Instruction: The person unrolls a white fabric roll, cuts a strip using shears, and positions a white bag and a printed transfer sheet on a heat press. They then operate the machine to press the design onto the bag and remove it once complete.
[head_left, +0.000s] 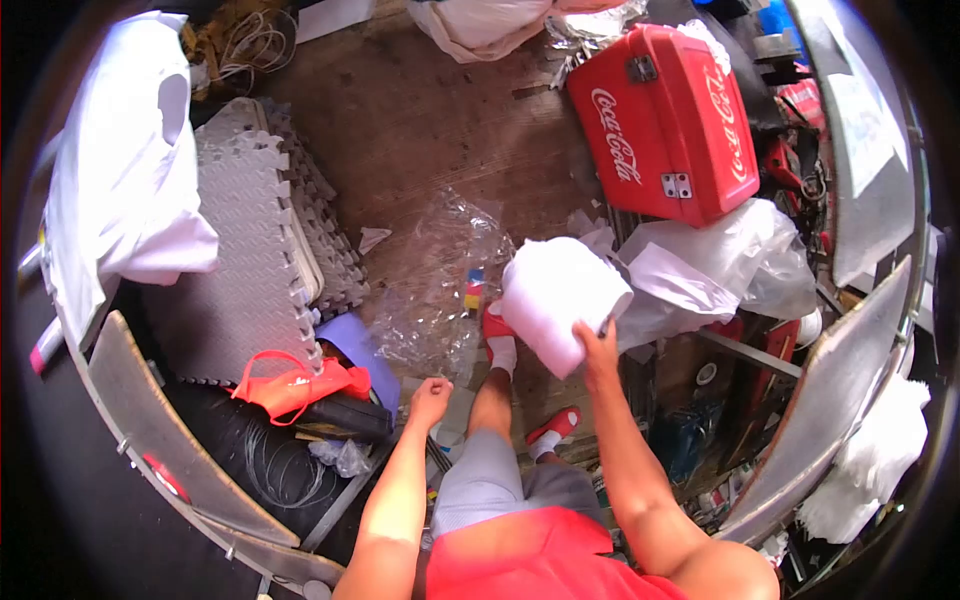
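Note:
My right hand [597, 352] grips the lower right edge of a thick, soft-looking white roll [555, 300], held up in front of my legs. The fingers are partly hidden behind the roll. To the left, my left hand [431, 398] is closed with its fingers curled together; what is in it, if anything, I cannot tell. Just beyond those fingers spreads a crumpled clear plastic wrapper [425, 295] with a small coloured label [474, 288]. The roll overlaps part of my red shoe [494, 322] in this view.
A red Coca-Cola cooler box [650, 130] stands at the upper right, above clear plastic bags [765, 265]. Grey interlocking foam mats [245, 230] are stacked on the left, near a bright red bag [300, 385] and white cloth [130, 190]. Wooden flooring [430, 120] lies ahead; curved panels [170, 430] enclose the sides.

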